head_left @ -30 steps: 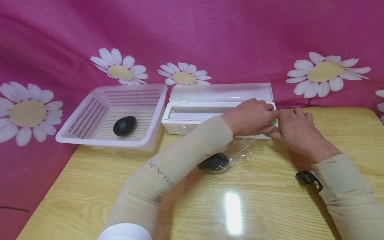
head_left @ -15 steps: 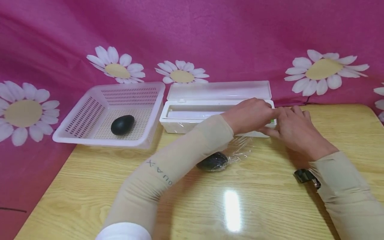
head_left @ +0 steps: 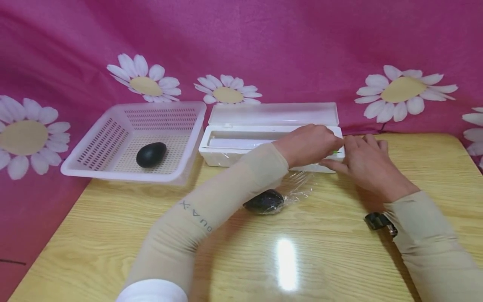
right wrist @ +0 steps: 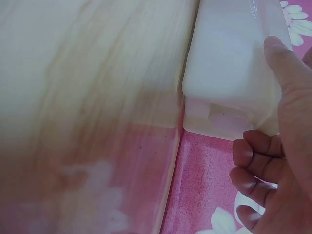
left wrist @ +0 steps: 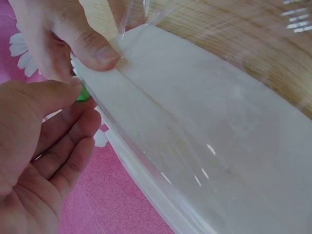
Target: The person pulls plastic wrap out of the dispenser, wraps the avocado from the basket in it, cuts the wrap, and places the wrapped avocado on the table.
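Note:
An open white cling film box (head_left: 226, 158) with a roll inside lies at the table's back. At its right end my left hand (head_left: 307, 145) pinches a small green slide cutter (left wrist: 84, 92) between thumb and fingers. My right hand (head_left: 371, 165) grips that same end, thumb (right wrist: 279, 53) on the front face and fingers curled past the end. Cling film (head_left: 299, 186) hangs from the box front to a dark egg-shaped object (head_left: 265, 201) wrapped in it on the table. My left forearm partly hides this object and the box front.
Left of the box stands a white plastic basket (head_left: 124, 177) with a black egg-shaped object (head_left: 151, 154) in it. The box's lid (head_left: 271, 114) stands raised against a pink flowered cloth (head_left: 286, 50). Light wooden table (head_left: 324, 251) extends in front.
The head view has shifted slightly, so everything sits a little further left. Both hands stay at the box's right end, with only slight finger movement.

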Demonstrator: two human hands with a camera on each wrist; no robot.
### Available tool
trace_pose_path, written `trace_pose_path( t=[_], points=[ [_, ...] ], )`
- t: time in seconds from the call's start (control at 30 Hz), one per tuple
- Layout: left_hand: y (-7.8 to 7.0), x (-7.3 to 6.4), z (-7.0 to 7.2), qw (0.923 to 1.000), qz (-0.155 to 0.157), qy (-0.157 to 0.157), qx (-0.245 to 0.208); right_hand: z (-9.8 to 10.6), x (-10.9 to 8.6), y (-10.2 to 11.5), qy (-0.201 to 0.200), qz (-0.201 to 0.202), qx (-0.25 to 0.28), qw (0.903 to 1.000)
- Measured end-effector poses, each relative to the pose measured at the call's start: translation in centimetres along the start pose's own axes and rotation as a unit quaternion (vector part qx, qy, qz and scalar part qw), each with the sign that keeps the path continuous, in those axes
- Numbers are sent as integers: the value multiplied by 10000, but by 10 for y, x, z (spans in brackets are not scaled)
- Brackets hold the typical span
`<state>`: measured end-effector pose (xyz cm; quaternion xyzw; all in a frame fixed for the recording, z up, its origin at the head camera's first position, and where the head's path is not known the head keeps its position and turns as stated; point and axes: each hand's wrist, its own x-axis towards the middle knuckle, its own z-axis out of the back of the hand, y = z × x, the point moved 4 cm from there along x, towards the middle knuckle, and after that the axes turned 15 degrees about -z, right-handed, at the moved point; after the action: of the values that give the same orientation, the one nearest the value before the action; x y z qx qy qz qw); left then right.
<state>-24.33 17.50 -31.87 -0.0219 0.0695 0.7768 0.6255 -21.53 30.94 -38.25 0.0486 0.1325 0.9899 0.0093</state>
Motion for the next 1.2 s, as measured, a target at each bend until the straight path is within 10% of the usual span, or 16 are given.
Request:
trace_pose_path(
  t=[1.2],
  points=[
    [18, -39, -9, 9992, 202, -231, -261, -4, 3, 1, 200, -174, 66, 9996]
  ],
)
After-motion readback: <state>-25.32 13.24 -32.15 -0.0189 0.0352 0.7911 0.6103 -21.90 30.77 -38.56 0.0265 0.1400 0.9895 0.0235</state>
